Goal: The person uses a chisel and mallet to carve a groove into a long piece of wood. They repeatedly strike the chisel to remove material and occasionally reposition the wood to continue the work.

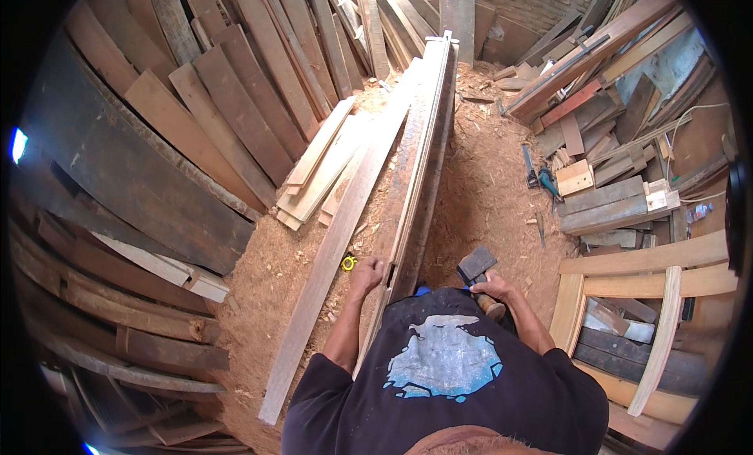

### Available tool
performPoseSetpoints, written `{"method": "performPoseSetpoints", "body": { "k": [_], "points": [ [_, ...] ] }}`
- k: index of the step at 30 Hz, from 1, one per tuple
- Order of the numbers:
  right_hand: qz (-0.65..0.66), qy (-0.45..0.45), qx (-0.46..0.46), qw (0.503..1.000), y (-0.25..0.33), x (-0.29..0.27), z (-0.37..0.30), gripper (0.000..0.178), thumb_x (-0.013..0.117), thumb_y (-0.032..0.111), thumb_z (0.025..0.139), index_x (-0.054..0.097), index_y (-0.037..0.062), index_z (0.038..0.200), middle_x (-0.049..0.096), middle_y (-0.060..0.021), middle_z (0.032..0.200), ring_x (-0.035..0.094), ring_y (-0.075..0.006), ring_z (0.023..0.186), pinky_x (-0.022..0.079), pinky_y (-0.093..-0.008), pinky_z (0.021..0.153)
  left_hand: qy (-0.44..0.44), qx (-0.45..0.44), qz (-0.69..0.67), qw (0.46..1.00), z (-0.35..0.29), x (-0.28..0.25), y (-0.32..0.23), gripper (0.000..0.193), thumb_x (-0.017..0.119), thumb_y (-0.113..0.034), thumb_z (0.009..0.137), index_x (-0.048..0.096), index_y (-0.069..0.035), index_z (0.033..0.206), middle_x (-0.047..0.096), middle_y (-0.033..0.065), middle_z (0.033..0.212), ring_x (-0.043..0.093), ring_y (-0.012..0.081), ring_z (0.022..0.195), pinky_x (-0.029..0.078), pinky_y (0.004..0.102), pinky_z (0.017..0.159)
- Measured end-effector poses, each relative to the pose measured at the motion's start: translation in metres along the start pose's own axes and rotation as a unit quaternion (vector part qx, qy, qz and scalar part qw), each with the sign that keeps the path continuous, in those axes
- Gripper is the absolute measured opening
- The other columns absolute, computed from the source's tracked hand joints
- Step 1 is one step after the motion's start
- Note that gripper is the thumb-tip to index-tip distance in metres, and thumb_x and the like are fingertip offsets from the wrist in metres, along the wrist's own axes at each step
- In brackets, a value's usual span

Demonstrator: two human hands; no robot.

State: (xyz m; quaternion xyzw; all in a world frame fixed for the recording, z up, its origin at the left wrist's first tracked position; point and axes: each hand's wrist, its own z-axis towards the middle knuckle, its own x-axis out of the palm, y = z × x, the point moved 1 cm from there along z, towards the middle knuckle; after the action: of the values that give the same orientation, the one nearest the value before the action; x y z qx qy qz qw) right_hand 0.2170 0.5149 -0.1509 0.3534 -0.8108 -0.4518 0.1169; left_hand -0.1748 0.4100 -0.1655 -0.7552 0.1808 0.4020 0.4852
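Note:
My right hand [492,285] is closed around a mallet with a dark block-shaped head [476,264]; a round wooden end [491,307] shows below the fingers. My left hand [366,274] rests with curled fingers at the near end of a long narrow board [416,180], beside a dark slot [389,273] in it. What those fingers hold, if anything, is too small to make out. Just left of that hand lies a yellow and black tape measure [349,262]. Further left runs a long pale plank [337,231].
Pale boards [318,172] lie stacked at the left, with tall planks [243,102] leaning behind. Wood shavings cover the floor [502,196]. On the right are a teal power tool [547,182], wood offcuts [604,204] and a jointed wooden frame [659,278].

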Motion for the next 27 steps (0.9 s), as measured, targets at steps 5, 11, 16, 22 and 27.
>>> {"method": "performPoseSetpoints", "body": {
  "k": [5, 11, 16, 22, 27],
  "points": [
    [0.094, 0.049, 0.056, 0.993, 0.038, -0.013, -0.006, 0.038, 0.076, 0.015, 0.078, 0.061, -0.0013, 0.109, 0.069, -0.0091, 0.089, 0.066, -0.0178, 0.076, 0.053, -0.0317, 0.072, -0.068, -0.058, -0.056, 0.994, 0.021, -0.002, 0.0, 0.045, 0.05, -0.037, 0.098, 0.061, -0.004, 0.127, 0.068, 0.0271, 0.111, 0.066, 0.041, 0.106, 0.05, 0.0485, 0.093],
    [0.082, 0.034, 0.049, 0.995, 0.038, -0.059, 0.006, 0.03, 0.074, 0.014, 0.078, 0.062, 0.0006, 0.103, 0.068, -0.007, 0.08, 0.065, -0.0169, 0.073, 0.052, -0.0307, 0.07, -0.025, -0.025, 0.012, 0.999, 0.022, 0.037, -0.066, 0.076, 0.073, -0.037, 0.083, 0.041, -0.002, 0.143, 0.062, 0.0311, 0.122, 0.06, 0.0478, 0.113, 0.047, 0.0529, 0.098],
    [0.055, 0.053, 0.05, 0.996, 0.045, -0.116, 0.046, 0.027, 0.074, 0.014, 0.078, 0.063, 0.0024, 0.1, 0.068, -0.0065, 0.081, 0.065, -0.0171, 0.072, 0.052, -0.0308, 0.069, 0.046, -0.161, 0.088, 0.982, 0.045, 0.062, -0.074, 0.08, 0.077, -0.031, 0.075, 0.039, -0.009, 0.142, 0.064, 0.0241, 0.117, 0.062, 0.0451, 0.108, 0.05, 0.0535, 0.093],
    [-0.071, 0.125, 0.001, 0.99, 0.099, -0.188, 0.091, 0.028, 0.074, 0.016, 0.073, 0.066, 0.0003, 0.095, 0.068, -0.0072, 0.079, 0.065, -0.0172, 0.071, 0.053, -0.0308, 0.067, 0.036, -0.217, 0.094, 0.971, 0.052, 0.064, -0.067, 0.067, 0.067, -0.016, 0.073, 0.051, -0.016, 0.138, 0.065, 0.0231, 0.122, 0.062, 0.0428, 0.112, 0.05, 0.0525, 0.094],
    [-0.102, 0.183, 0.024, 0.978, 0.176, -0.203, 0.12, 0.02, 0.072, 0.023, 0.081, 0.065, 0.0042, 0.086, 0.062, -0.0024, 0.072, 0.059, -0.0133, 0.061, 0.05, -0.0298, 0.059, -0.005, -0.266, 0.068, 0.962, 0.04, 0.059, -0.089, 0.064, 0.071, -0.014, 0.074, 0.052, -0.014, 0.135, 0.062, 0.0234, 0.125, 0.06, 0.0419, 0.116, 0.049, 0.0515, 0.094]
  ]
}}
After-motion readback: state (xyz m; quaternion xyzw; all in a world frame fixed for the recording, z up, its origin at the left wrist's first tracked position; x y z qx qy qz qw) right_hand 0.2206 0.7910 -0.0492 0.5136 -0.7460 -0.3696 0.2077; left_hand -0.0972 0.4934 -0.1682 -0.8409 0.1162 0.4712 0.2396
